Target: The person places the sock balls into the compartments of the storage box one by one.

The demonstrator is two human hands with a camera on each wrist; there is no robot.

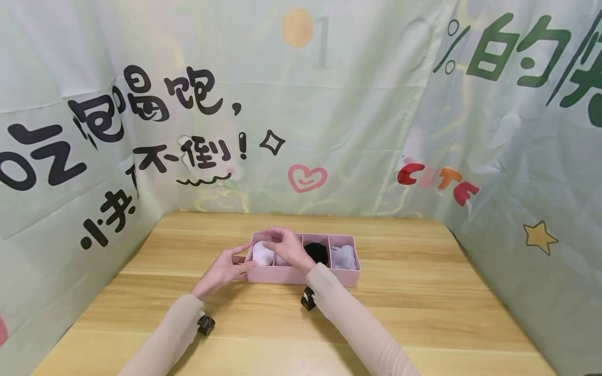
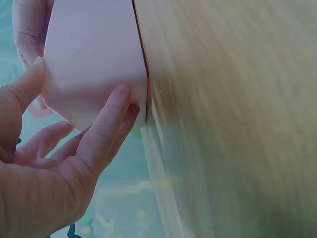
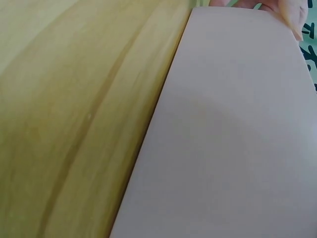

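A long pink divided box (image 1: 301, 275) stands on the wooden table. Its left compartment holds a white rolled cloth bundle (image 1: 262, 255), perhaps socks. My left hand (image 1: 226, 269) holds the box's front left corner, with one digit on the front wall and others round the end; the left wrist view shows this hand (image 2: 64, 163) close up. Over the second compartment, my right hand (image 1: 289, 249) reaches leftward, its thumb and fingers spread at the white bundle. It partly hides a pale pinkish bundle (image 1: 280, 260). Further right sit a black bundle (image 1: 316, 253) and a greyish-lilac one (image 1: 344, 257).
The wooden table (image 1: 404, 313) extends around the box. Printed fabric (image 1: 348, 130) hangs behind it and along both sides. Each wrist wears a black device, one on the left (image 1: 206, 325) and one on the right (image 1: 308, 298).
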